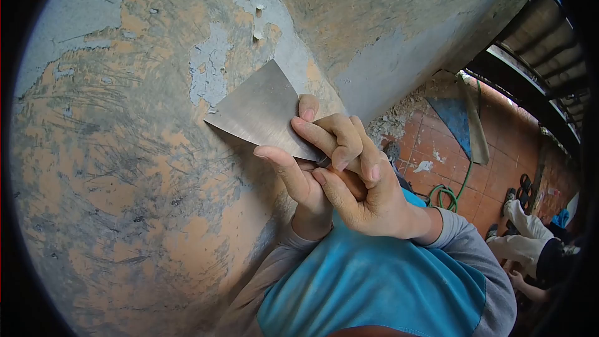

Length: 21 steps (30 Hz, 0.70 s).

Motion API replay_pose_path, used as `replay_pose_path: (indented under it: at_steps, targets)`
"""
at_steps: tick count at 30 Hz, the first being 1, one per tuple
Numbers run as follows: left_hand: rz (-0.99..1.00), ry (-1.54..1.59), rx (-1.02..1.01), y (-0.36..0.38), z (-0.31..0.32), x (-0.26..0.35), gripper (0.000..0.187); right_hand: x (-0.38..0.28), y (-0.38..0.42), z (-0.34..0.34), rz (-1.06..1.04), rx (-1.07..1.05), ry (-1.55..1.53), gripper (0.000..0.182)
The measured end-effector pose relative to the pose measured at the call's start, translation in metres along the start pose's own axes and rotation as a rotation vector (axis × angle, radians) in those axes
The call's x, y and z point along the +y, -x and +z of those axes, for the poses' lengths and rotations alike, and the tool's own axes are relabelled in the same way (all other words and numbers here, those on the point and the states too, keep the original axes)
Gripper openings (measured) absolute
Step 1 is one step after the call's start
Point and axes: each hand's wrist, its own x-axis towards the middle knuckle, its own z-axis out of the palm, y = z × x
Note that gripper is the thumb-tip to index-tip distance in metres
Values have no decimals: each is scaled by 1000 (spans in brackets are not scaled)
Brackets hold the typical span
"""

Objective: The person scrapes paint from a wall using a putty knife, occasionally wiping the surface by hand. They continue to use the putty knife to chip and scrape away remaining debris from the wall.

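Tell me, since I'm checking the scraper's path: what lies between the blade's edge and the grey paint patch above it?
In the head view, only scraped wall: the scraper blade nearly touches the grey paint patch. Both hands grip the handle: left hand, right hand.

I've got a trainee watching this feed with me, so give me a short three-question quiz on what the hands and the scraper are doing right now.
1. True or false: both hands grip the handle of the wide flat steel scraper blade.
2. What does the blade's edge rest against? A) the red tiled floor B) the patchy grey and orange plastered wall C) the green hose
3. What lies coiled on the red tiled floor at right?

Key
1. True: the left hand and the right hand close together on the handle.
2. B: the patchy grey and orange plastered wall.
3. A green hose.
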Motion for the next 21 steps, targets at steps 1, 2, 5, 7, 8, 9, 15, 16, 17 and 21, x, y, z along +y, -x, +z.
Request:
replay_pose_path:
  at_steps: [1, 2, 5, 7, 8, 9, 15, 16, 17, 21]
  targets:
    - [16, -12, 4, -1, 0, -1, 75, -1, -2, -2, -9, 2, -2, 51]
    - [26, -24, 7, 0, 5, -1, 76, -2, -3, -3, -12, -1, -5, 51]
    - [54, -50, 4, -3, 14, 1, 77, -9, -5, -6, -40, 5, -18, 50]
    - [68, -66, 3, -7, 17, 4, 78, -9, -9, -7, -60, 15, -41, 50]
    - [70, -75, 1, -9, 19, 4, 79, -7, -13, -8, -24, 1, -47, 50]
    - [74, -86, -3, -12, 21, 6, 79, -4, -14, -5, -37, 8, -58, 49]
    - [47, -52, -54, -10, 17, 6, 80, 20, -13, 10, -198, 57, -109, 47]
    - [42, -37, -78, -12, 16, 7, 80, 19, -13, 11, -151, 49, -114, 46]
    - [38, -22, -108, -16, 15, 8, 80, 18, -15, 10, -110, 43, -116, 46]
    - [93, -168, -129, -24, 4, 6, 83, 25, -19, 7, -101, 17, -50, 45]
